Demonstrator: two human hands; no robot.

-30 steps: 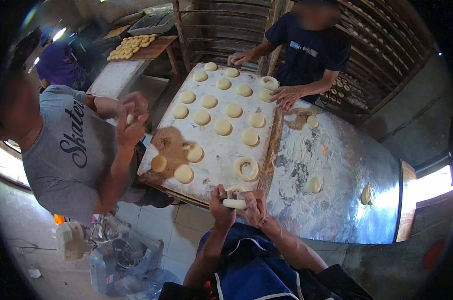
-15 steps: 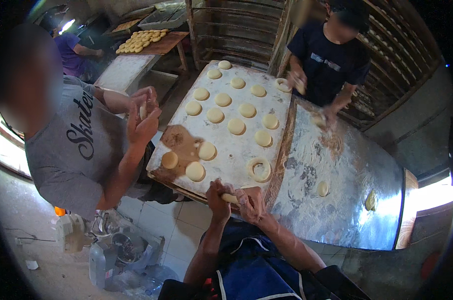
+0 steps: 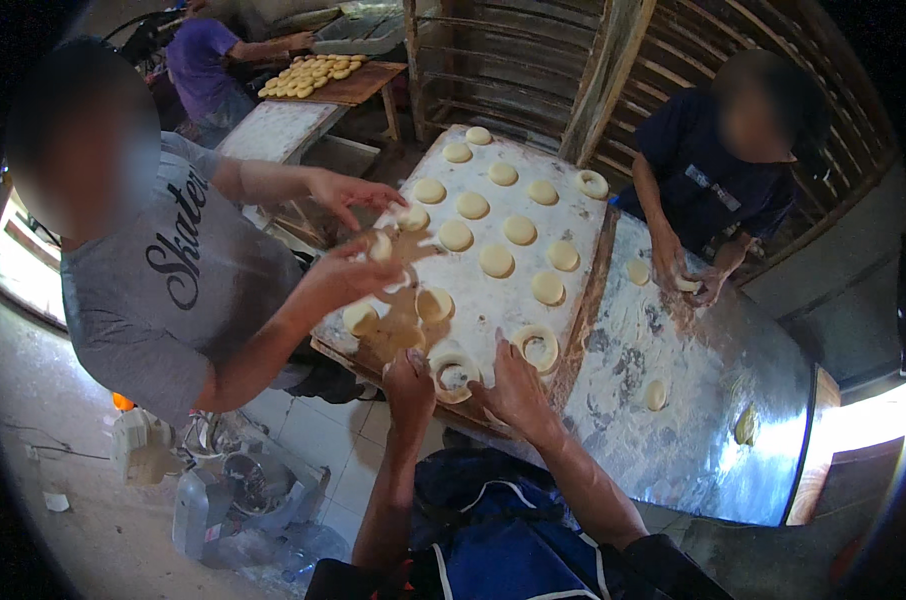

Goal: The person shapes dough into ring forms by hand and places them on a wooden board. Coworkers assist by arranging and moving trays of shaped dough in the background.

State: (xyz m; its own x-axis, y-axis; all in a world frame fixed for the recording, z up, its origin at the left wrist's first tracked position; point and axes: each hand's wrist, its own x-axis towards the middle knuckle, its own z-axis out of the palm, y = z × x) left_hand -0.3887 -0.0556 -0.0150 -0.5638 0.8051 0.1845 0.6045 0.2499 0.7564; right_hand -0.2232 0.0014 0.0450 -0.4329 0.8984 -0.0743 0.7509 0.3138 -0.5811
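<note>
My left hand [image 3: 409, 380] is bunched beside the left edge of a dough ring [image 3: 454, 395] lying at the board's near edge; whatever is in its fingers is hidden. My right hand [image 3: 505, 385] is at that ring's right side, fingers apart and index stretched forward, holding nothing. A second dough ring [image 3: 536, 370] rests just beyond it. The floury board [image 3: 588, 270] carries several flat dough rounds [image 3: 496, 260] and another ring [image 3: 591, 192] at the far right corner.
A co-worker [image 3: 183, 270] at left handles dough over the board; another [image 3: 713, 150] at right works dough on the floury metal table [image 3: 673, 430]. A third person [image 3: 198, 60] is behind, near a tray of dough pieces [image 3: 308, 75]. Wooden racks [image 3: 603, 80] stand behind; containers [image 3: 203, 510] sit lower left.
The dough ring from my hands now lies on the board, and my hands have parted. The left co-worker's hands reached over the board; the right co-worker moved rightward to the metal table.
</note>
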